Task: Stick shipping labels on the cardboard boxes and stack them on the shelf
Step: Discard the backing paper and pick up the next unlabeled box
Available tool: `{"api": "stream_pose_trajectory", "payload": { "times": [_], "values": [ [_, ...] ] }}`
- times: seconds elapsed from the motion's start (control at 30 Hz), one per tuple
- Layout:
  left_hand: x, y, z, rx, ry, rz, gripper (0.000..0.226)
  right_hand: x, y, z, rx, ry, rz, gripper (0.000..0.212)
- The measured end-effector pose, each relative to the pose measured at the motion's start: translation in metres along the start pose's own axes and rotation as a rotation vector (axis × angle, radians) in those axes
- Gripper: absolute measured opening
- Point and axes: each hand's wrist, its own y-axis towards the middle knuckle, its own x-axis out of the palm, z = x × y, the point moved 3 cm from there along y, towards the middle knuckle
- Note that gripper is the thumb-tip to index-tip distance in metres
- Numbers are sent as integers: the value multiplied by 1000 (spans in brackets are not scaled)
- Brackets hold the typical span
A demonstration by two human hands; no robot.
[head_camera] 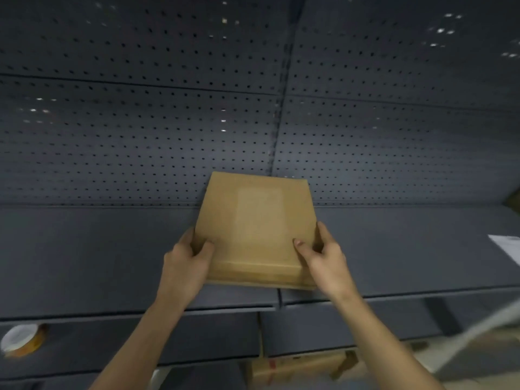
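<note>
A flat brown cardboard box (254,226) lies on the dark grey shelf (98,254), its far edge near the perforated back panel. A pale rectangular patch, perhaps a label, shows faintly on its top; the image is blurred. My left hand (187,258) grips the box's left side, thumb on top. My right hand (323,254) grips the right side, thumb pressing the top face. The box's near edge sits close to the shelf's front lip.
A white sheet of paper (506,246) lies on the shelf at the far right. A roll of tape (22,340) sits on the lower shelf at left. More cardboard boxes (295,367) stand below. The pegboard back wall (168,136) rises behind.
</note>
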Motion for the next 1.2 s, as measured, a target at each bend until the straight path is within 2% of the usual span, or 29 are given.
{"api": "stream_pose_trajectory", "payload": {
  "times": [0.13,0.3,0.37,0.47,0.6,0.67,0.83,1.0,1.2],
  "values": [
    [70,-18,35,83,-27,-96,27,-79,-10,33,22,28,110,61],
    [171,-53,81,151,-27,-186,23,-188,-26,86,66,49,236,70],
    [211,-70,97,169,-12,-221,27,-231,-33,106,76,49,259,71],
    [265,-90,121,186,5,-254,14,-288,-37,135,87,45,275,73],
    [319,-111,143,178,-6,-282,27,-344,-35,165,93,15,275,75],
    [339,-118,151,176,-26,-300,17,-364,-31,177,97,9,272,74],
    [373,-113,169,186,-40,-297,26,-389,-6,195,89,28,267,67],
    [394,-87,177,187,-13,-257,19,-399,36,199,109,-3,253,74],
    [411,-60,175,142,-38,-219,29,-401,84,200,90,-16,226,58]
  ]
}}
